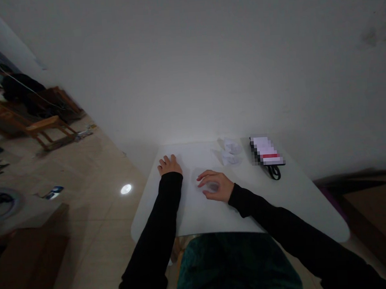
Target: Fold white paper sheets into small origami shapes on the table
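My left hand (170, 165) rests on the white table (197, 218), palm down, fingers apart. Nothing shows in it. To its right and nearer me, my right hand (218, 186) hovers or rests just over the tabletop, its thumb and fingers curved with a gap between them. In that gap lies a greyish patch; I cannot tell whether it is shadow or something pale. Beyond the right hand, crumpled white pieces that look like paper (231, 151) lie near the wall. Both forearms are in black sleeves.
A phone (267, 151) with a blurred screen and a black strap (274, 172) lies at the table's right rear. A white wall (208, 73) borders the far edge. On the left are a wooden chair (48, 123), a person in dark clothes (22, 87) and a cardboard box (30, 259).
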A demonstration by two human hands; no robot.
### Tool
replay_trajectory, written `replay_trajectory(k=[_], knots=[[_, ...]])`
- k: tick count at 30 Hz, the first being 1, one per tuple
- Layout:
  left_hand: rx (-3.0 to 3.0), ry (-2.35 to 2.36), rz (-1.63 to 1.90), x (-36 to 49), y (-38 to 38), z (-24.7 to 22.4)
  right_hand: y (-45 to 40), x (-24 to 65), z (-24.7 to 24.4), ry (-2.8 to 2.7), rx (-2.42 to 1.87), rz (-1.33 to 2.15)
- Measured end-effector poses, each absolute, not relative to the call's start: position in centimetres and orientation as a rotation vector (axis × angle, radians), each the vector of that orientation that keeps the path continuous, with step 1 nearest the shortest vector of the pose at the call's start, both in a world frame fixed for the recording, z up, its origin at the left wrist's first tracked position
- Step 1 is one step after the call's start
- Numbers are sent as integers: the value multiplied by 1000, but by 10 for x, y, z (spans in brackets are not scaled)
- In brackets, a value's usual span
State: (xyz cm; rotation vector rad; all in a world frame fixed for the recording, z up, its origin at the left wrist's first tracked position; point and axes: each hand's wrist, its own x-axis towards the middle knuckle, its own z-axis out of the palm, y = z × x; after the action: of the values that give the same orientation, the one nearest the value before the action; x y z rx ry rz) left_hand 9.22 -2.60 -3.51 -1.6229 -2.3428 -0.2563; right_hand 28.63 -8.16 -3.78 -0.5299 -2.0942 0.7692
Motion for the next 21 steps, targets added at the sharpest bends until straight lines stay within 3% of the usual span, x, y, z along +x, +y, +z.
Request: replay_trajectory(k=[12, 21], knots=[[-1637, -2391, -233, 98, -32, -23, -85, 287, -39, -2745, -622, 231], [-1629, -2414, -165, 103, -33, -20, -89, 289, -27, -2729, -776, 337]])
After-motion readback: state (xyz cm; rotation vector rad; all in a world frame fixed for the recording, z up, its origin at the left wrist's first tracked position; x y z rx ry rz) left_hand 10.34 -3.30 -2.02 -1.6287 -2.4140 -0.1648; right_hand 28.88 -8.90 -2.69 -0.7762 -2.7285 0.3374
